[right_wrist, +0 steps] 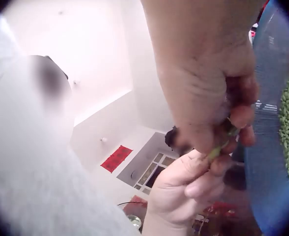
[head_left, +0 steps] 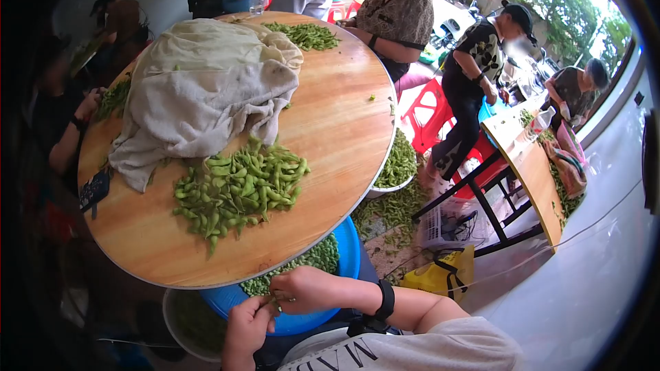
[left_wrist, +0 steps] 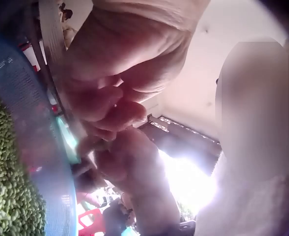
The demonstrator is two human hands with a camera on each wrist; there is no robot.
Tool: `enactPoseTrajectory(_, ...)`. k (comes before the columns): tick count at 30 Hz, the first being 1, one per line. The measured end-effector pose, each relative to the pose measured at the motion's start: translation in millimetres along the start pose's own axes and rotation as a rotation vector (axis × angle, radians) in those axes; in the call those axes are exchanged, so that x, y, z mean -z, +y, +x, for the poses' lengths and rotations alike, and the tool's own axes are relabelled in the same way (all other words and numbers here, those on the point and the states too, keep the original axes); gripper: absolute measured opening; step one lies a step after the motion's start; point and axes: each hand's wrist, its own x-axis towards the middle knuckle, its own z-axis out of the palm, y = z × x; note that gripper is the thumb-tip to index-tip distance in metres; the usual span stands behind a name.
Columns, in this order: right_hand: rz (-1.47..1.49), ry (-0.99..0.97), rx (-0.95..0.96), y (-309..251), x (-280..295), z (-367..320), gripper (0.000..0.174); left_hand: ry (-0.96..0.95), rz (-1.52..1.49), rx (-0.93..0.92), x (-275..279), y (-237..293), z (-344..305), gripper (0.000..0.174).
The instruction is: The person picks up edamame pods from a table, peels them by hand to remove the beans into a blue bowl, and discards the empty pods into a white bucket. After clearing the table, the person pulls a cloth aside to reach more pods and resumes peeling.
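Left hand (head_left: 247, 330): fingers curled, thumb and fingertips in a pinch
Right hand (head_left: 307, 289): fingers bent, thumb and fingertips pinching, close against the left hand's fingertips
Right arm (head_left: 419, 304): bent at the elbow, forearm reaching inward

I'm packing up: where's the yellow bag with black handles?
Head view, right of centre: the yellow bag is beside the white plastic crate, near black table legs.
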Motion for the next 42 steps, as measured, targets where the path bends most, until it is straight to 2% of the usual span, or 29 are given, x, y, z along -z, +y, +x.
enactPoseTrajectory(4, 0.170, -0.041, -0.065, 19, -9, -9, 0.018, -0.020, -0.091, 0.082, -1, -18, -1, 0.013)
enactPoseTrajectory(10, 0.286, 0.029, -0.117, 44, -36, -18, 0.017, 0.059, -0.090, 0.168, -2, -48, 9, 0.013)
enactPoseTrajectory(12, 0.229, 0.043, -0.144, 49, -37, -15, 0.018, 0.088, -0.090, 0.136, -9, -55, 14, 0.013)
enactPoseTrajectory(16, 0.173, 0.101, -0.210, 76, -53, -9, 0.020, 0.075, -0.278, 0.200, -9, -77, 35, 0.014)
enactPoseTrajectory(19, 0.610, 0.077, -0.445, 92, -49, -9, 0.019, 0.085, -0.252, 0.177, -7, -93, 44, 0.015)
enactPoseTrajectory(20, 0.281, 0.128, -0.266, 109, -55, -11, 0.019, 0.100, -0.202, 0.164, -6, -98, 44, 0.014)
enactPoseTrajectory(23, -0.100, 0.105, -0.397, 110, -52, -8, 0.022, 0.130, -0.157, 0.166, -4, -100, 44, 0.013)
enactPoseTrajectory(24, 0.000, 0.130, -0.314, 104, -48, -8, 0.024, 0.134, -0.167, 0.172, -4, -98, 44, 0.013)
enactPoseTrajectory(27, 0.280, 0.015, -0.209, 83, -35, -7, 0.025, 0.141, -0.227, 0.195, -7, -91, 43, 0.013)
enactPoseTrajectory(31, 0.536, -0.068, -0.328, 100, -48, -8, 0.023, 0.129, -0.302, 0.201, -8, -86, 39, 0.012)
enactPoseTrajectory(34, 0.243, -0.030, -0.223, 96, -55, -10, 0.021, 0.116, -0.275, 0.212, -6, -96, 36, 0.012)
enactPoseTrajectory(38, 0.106, -0.045, -0.108, 91, -64, -8, 0.020, 0.122, -0.085, 0.147, -4, -106, 36, 0.013)
enactPoseTrajectory(41, -0.010, -0.001, -0.219, 87, -70, -5, 0.019, 0.139, 0.141, 0.142, -8, -102, 37, 0.016)
enactPoseTrajectory(42, -0.047, 0.035, -0.177, 92, -73, -4, 0.017, 0.169, 0.212, 0.123, -10, -96, 36, 0.019)
